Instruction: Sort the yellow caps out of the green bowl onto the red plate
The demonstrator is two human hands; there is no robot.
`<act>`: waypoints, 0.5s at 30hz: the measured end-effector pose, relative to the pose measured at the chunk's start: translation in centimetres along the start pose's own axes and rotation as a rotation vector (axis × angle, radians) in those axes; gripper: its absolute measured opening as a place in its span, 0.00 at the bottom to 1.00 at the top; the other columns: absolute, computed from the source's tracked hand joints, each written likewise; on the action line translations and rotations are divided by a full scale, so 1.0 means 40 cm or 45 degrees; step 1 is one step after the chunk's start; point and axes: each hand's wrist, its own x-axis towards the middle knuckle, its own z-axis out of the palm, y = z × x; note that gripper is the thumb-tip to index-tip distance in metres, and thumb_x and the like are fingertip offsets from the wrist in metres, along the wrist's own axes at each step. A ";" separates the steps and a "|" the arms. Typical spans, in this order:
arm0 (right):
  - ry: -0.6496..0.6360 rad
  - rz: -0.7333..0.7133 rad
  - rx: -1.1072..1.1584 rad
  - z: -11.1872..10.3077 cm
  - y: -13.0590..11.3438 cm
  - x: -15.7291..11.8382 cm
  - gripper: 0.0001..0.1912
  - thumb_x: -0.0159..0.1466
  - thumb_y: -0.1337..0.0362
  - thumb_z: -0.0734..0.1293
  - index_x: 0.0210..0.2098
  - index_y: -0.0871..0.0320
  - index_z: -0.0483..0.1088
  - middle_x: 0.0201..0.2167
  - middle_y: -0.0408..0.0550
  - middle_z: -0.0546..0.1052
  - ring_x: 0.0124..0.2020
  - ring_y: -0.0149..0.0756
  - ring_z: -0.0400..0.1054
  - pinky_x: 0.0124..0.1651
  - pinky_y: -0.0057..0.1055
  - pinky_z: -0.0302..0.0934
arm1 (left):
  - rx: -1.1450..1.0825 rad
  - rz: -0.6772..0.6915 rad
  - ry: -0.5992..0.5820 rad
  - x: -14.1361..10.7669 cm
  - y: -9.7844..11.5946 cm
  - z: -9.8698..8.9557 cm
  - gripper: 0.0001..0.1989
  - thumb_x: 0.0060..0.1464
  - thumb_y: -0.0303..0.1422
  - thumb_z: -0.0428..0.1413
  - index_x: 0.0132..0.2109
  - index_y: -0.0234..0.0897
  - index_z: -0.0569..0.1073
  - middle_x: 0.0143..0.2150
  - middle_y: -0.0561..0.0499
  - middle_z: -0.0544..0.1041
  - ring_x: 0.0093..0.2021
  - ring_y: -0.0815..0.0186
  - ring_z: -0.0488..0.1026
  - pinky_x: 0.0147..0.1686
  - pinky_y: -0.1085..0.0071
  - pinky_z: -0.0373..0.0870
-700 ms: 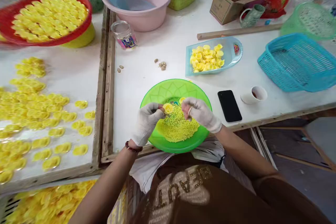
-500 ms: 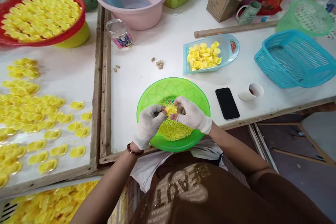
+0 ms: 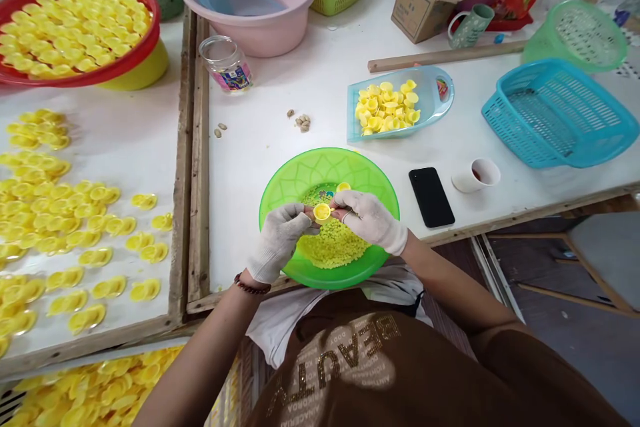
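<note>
Over my green plastic plate point(image 3: 330, 170), I've got a yellow plastic cap point(image 3: 323, 213) pinched between my left hand point(image 3: 277, 243) and right hand point(image 3: 370, 220), both in white knit gloves. My fingers point(image 3: 340, 199) are closed in narrow on it, and they hide part of its edge. Just past it, a second yellow cap point(image 3: 343, 187) sits at the top of a heap of tiny yellow granules point(image 3: 333, 243), with a small multicoloured bit point(image 3: 325, 195) I honestly can't make out. My bench is a white tabletop point(image 3: 280, 100) with a wooden frame point(image 3: 200, 167) along it, plus a black phone point(image 3: 431, 197), a white cup point(image 3: 475, 175) and a pale blue tray point(image 3: 435, 90) of yellow pieces. Top of the shot cuts off a pink basin point(image 3: 245, 33), and loose yellow pieces point(image 3: 50, 213) cover the table on my left.
</note>
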 end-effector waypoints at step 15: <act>-0.962 0.267 -0.822 0.042 0.002 -0.020 0.12 0.64 0.75 0.65 0.44 0.62 0.77 0.43 0.59 0.80 0.42 0.46 0.75 0.42 0.36 0.64 | 0.000 0.191 0.118 -0.011 0.001 -0.008 0.20 0.48 0.46 0.70 0.36 0.31 0.80 0.33 0.50 0.78 0.33 0.67 0.76 0.35 0.70 0.81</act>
